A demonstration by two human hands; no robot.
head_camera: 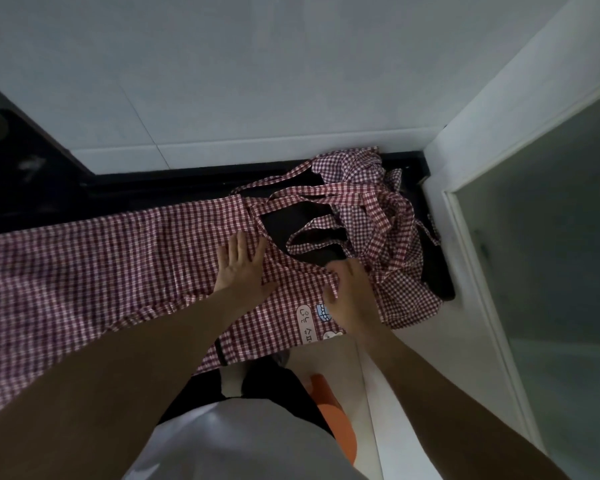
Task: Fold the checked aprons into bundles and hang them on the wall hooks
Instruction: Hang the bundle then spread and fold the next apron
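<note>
Red-and-white checked cloth is lying spread along the dark counter [32, 199] in front of you: one apron [101, 258] is stretching flat from the left edge toward the middle, its printed patch [309, 322] hanging over the front edge. You are pressing your left hand [239, 268] flat on its upper part, fingers spread and closed on nothing. Your right hand [349, 296] is resting just beside it on the same cloth, fingers curled at a fold near the front edge; it may be pinching a strap or a hem there, but the view is too dim to tell.

A second checked heap [388, 233] is lying bunched toward the right back corner, and its long straps [326, 197] are looping across the bare counter and touching the spread apron's top.

That tangle is the risk. If you are folding while the straps are crossing, you may be drawing the heap along or rolling a stray tie into the bundle. The overhanging part may also be pulling the cloth off the front edge once you lift your left palm. No wall hooks are showing on the white tiled wall [257, 81] here.
</note>
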